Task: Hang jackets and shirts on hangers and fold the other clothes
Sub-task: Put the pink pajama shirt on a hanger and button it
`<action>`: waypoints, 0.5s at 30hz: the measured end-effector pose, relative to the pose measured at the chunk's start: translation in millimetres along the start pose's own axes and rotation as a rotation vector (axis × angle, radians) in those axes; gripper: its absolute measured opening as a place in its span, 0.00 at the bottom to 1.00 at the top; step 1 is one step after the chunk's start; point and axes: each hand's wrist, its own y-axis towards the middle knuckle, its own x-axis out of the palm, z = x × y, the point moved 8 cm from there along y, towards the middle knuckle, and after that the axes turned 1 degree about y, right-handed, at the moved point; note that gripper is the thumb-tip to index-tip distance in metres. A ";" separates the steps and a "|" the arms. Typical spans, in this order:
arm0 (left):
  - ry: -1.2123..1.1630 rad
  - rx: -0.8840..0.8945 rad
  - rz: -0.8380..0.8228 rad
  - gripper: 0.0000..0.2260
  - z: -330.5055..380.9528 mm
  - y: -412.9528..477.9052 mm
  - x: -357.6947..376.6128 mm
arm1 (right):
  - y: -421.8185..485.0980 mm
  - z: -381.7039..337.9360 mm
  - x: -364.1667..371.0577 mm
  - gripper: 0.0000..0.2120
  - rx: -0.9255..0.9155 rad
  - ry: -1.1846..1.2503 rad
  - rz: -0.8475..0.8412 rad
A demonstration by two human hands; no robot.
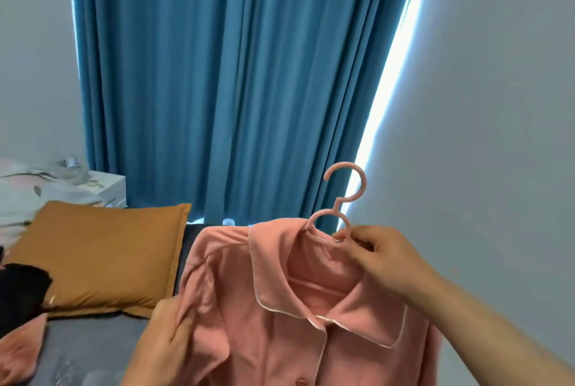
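Note:
A pink collared shirt [280, 317] with white piping hangs in front of me on a pink plastic hanger [348, 189], whose hook stands above the collar. My right hand [382, 258] pinches the hanger's neck ring just below the hook. My left hand [165, 342] grips the shirt's left shoulder and sleeve fabric lower down. The hanger's arms are hidden inside the shirt.
A bed with a grey sheet [90, 351] lies below left, bearing an orange pillow [105, 255], a black garment [21, 295] and a pink garment [18, 354]. A white nightstand [105, 186] stands behind. Blue curtains [224, 81] cover the window; a grey wall [497, 105] is at right.

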 end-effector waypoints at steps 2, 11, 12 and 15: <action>-0.029 0.181 0.072 0.16 60.4 4.1 -44.8 | -11.2 -29.4 -38.3 0.10 0.015 0.002 0.010; -0.116 0.402 0.396 0.11 278.5 2.9 -245.9 | -67.1 -129.0 -189.9 0.13 -0.064 -0.096 0.162; 0.006 0.413 0.431 0.12 288.7 2.0 -267.9 | -75.9 -136.8 -207.5 0.14 -0.073 -0.109 0.196; 0.424 0.356 0.416 0.16 292.2 11.9 -306.7 | -89.7 -153.8 -242.4 0.11 -0.105 -0.129 0.268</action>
